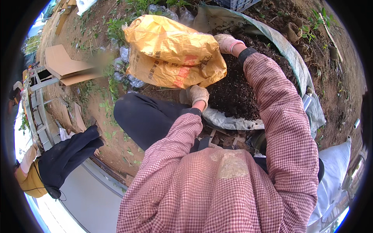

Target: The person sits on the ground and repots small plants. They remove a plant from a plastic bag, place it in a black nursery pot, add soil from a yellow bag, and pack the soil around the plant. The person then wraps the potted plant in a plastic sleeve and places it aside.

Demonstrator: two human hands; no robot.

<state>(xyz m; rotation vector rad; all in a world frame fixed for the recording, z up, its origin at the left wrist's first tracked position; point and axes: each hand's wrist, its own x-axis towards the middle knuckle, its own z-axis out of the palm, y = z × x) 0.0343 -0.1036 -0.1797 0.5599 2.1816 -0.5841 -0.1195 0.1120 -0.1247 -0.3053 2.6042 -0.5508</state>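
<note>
A crumpled yellow woven sack point(167, 50) with dark and red printing lies across the upper middle, over the edge of a heap of dark soil point(237, 91). My left hand point(198, 95), in a pale work glove, is closed on the sack's near lower edge. At its right end, my right hand point(228, 43), gloved as well, grips the sack's edge, with the fingers partly hidden behind the material. Between the two hands the end of the sack spreads apart. What the sack holds, if anything, is hidden.
A greenish-white sheet point(287, 50) curves round the soil. Small clear plastic bags point(124, 54) lie among weeds left of the sack. Folded cardboard point(66, 64) is farther left, near a person in dark trousers point(70, 159). A blue crate point(237, 4) stands at the top.
</note>
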